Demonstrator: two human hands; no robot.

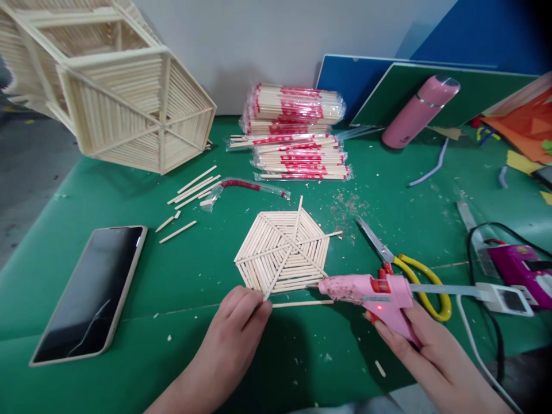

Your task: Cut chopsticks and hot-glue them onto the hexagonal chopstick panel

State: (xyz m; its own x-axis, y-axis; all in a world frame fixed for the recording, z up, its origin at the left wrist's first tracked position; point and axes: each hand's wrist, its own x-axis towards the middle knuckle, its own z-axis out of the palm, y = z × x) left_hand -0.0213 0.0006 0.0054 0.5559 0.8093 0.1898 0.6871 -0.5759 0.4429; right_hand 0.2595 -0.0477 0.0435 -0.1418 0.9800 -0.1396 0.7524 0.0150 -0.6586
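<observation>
A flat hexagonal panel of thin wooden sticks lies on the green table, with crossing sticks over its rows. My left hand has its fingers closed at the panel's near-left corner, around the end of one crossing stick; the fingertips are partly hidden. My right hand grips a pink hot glue gun, a finger at its red trigger. The gun's nozzle points left and meets the panel's near-right edge. Just below the panel, a single loose stick runs from beside my left fingers to under the gun.
A large stick-built frame stands back left, near wrapped chopstick packs. A phone lies left. Yellow-handled scissors, cables and a purple device sit right. A pink bottle leans against boards behind.
</observation>
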